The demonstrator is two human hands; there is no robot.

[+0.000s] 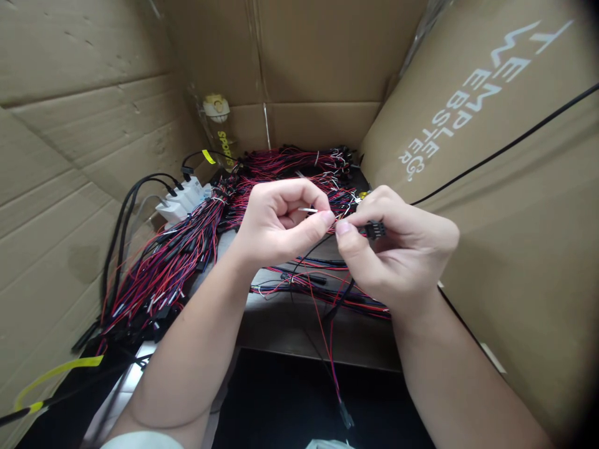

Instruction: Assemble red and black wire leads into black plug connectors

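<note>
Head view — hands pinch connector.

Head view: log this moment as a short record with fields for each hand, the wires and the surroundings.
left hand: left hand pinches thin wire ends with thumb and forefinger
right hand: right hand holds a small black connector
loose wires: red, blue and black leads hang below the hands
wire bundles: wire bundles heaped at left and behind
power strip: white power strip with black plugs
surroundings: cardboard walls all around
</note>
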